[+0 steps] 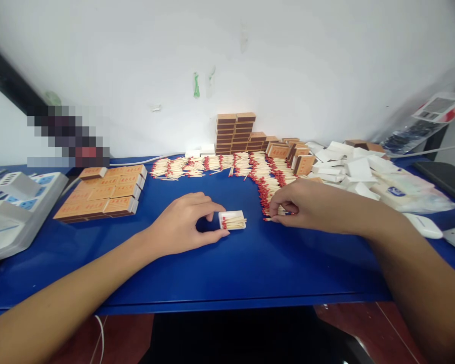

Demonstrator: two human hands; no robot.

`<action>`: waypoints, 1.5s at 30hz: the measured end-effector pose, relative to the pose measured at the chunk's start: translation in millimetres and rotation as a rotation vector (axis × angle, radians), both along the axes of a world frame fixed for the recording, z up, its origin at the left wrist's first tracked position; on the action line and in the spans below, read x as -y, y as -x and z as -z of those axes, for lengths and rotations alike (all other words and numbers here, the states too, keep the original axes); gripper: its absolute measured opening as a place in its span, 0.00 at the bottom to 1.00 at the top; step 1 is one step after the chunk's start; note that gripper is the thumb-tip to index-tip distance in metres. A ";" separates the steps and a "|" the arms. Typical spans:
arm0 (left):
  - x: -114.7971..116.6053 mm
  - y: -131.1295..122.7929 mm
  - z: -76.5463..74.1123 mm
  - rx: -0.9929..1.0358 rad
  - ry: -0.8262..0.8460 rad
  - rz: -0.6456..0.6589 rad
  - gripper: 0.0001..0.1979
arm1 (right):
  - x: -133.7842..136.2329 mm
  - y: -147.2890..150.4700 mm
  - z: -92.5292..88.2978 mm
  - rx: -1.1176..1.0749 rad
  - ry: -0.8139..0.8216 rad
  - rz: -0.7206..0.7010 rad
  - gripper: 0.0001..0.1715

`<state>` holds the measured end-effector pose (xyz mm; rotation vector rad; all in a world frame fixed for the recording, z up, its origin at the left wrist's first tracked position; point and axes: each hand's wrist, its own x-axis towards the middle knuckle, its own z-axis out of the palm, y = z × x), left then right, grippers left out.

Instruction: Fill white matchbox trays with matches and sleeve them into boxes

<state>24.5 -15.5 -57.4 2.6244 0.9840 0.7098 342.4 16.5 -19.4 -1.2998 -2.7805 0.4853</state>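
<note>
My left hand [185,222] rests on the blue table [227,268] and pinches the left end of a small white matchbox tray [233,220] that holds some red-tipped matches. My right hand [303,205] lies just right of the tray, its fingers curled down on a few matches [275,216] at the near end of a long heap of loose matches [250,169].
Closed orange matchboxes lie in a flat block at left [102,194] and stand stacked at the back wall [237,132]. White empty trays [349,169] pile up at right beside a plastic-wrapped pack [405,194]. A power strip [18,207] sits far left.
</note>
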 end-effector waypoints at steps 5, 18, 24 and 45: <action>1.3 -1.6 1.0 0.012 0.012 0.006 0.13 | 3.8 3.6 -1.9 -0.035 0.004 -0.001 0.08; 4.9 -14.6 3.3 0.013 0.001 0.008 0.13 | 21.7 49.4 15.2 -0.276 -0.175 -0.108 0.08; 3.8 -10.5 3.2 0.022 0.001 0.009 0.13 | 13.9 24.8 2.3 -0.225 -0.181 -0.007 0.14; 0.0 -0.9 4.7 0.027 0.010 -0.013 0.13 | 1.4 -4.4 -7.9 0.101 0.018 0.069 0.08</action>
